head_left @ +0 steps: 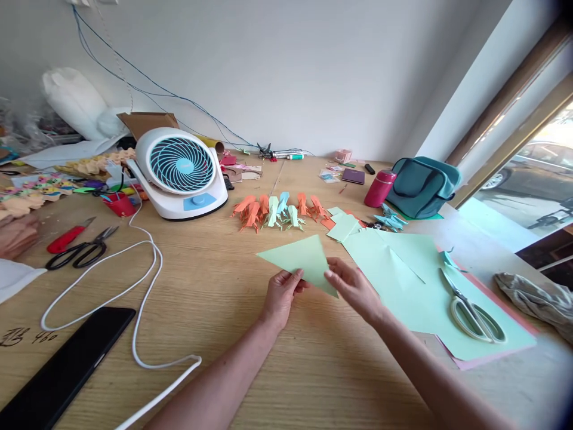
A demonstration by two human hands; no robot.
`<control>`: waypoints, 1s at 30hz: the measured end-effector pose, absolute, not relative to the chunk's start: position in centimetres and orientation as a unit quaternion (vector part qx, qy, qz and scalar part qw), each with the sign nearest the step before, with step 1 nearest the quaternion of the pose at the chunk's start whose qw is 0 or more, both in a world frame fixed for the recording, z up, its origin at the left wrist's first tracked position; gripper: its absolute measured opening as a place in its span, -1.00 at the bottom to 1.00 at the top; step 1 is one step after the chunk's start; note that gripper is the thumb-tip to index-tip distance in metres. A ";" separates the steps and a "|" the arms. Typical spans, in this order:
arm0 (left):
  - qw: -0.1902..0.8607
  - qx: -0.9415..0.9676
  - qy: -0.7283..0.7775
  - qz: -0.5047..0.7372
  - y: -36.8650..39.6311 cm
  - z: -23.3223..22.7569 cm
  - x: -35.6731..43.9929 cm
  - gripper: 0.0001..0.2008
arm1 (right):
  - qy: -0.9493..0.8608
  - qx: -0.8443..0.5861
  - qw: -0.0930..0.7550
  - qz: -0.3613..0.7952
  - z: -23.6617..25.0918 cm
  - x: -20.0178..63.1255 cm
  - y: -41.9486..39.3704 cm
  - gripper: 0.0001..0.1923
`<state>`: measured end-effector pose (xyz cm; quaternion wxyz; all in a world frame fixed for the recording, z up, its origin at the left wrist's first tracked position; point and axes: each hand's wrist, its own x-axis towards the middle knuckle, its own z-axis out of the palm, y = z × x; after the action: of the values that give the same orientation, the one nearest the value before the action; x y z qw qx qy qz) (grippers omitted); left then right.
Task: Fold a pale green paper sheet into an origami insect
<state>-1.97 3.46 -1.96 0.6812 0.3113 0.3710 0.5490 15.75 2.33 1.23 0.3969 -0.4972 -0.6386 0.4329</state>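
Observation:
A light green paper triangle (301, 258) is held just above the wooden table between both hands. My left hand (281, 295) pinches its lower edge, thumb on top and fingers underneath. At the right side, my right hand (351, 285) grips the paper near its edge with thumb and fingers. Beyond the triangle stands a row of folded paper figures (272, 212) in orange, green and blue. To the right lie large green paper sheets (403, 280), with pale-handled scissors (474, 313) resting on them.
A white fan (181, 170) stands at the back left, its white cable (154, 257) looping forward. Black scissors (87, 249), a red-handled knife (67, 237) and a black phone (67, 367) lie left. A pink bottle (379, 188) and teal bag (423, 186) stand back right. Another person's hand (18, 236) shows far left.

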 end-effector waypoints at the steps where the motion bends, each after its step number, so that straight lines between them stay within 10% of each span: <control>1: 0.689 0.310 0.366 0.544 3.4 -1.9 -2.0 -0.59 | -0.641 -0.501 0.394 0.428 0.9 15.4 1.4 -0.64; 30: 0.716 0.256 0.360 0.541 5.2 -1.4 -3.8 -0.54 | -0.557 -0.561 0.434 0.432 -2.4 20.1 0.0 -0.55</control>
<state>-3.81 5.17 -1.42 0.7155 0.2563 0.3601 0.5410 20.15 -0.05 -2.42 0.4337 -0.5608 -0.5572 0.4324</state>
